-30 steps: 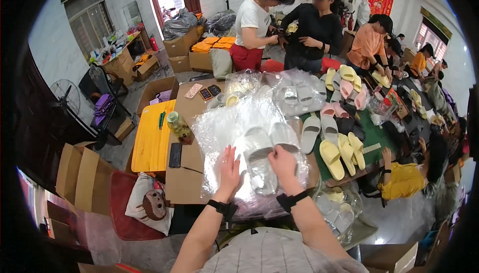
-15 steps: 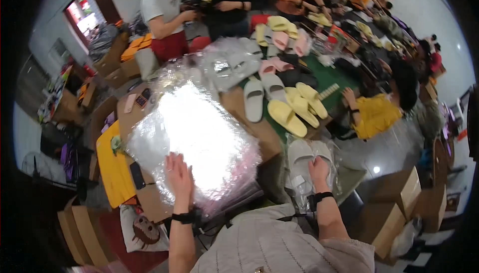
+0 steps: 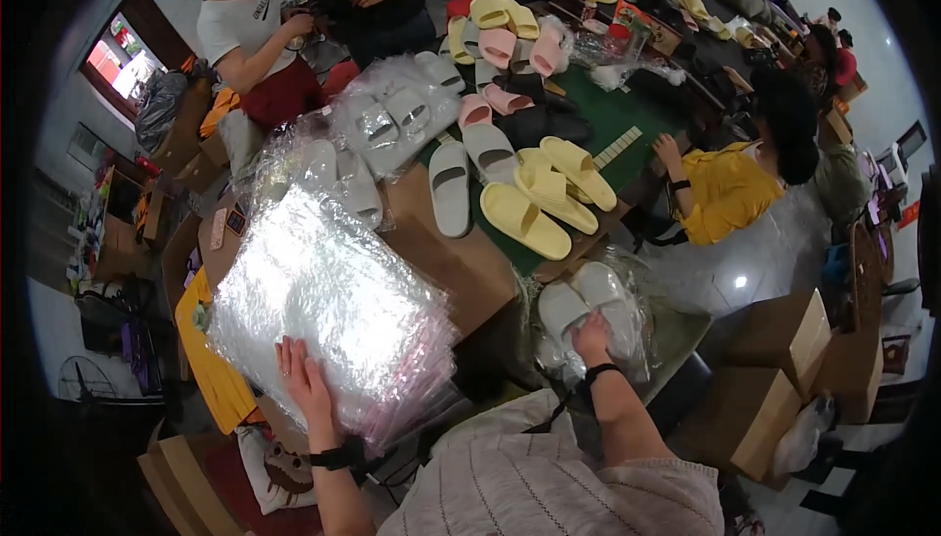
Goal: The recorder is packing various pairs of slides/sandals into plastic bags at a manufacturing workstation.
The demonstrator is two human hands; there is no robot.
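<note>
My left hand [image 3: 309,379] lies flat, fingers stretched out, on the near edge of a thick stack of clear plastic bags [image 3: 323,291]. To the right, my right hand [image 3: 591,337] is closed at the heel end of a pair of pale grey slippers [image 3: 566,308]. Crinkled clear plastic surrounds this pair, beside the table's front corner. My fingertips there are partly hidden. Beyond my hands, a single grey slipper [image 3: 450,189] lies on cardboard, next to several yellow slippers [image 3: 525,221].
Bagged grey slippers [image 3: 387,120] lie behind the stack, with pink slippers [image 3: 497,47] farther back on the green tabletop [image 3: 622,120]. A co-worker in yellow [image 3: 730,193] sits at the right; others stand across the table. Cardboard boxes [image 3: 750,418] stand at my right.
The whole view has shifted, so the table and slippers appear farther left. My left hand stays on the plastic stack and my right hand stays at the bagged slippers.
</note>
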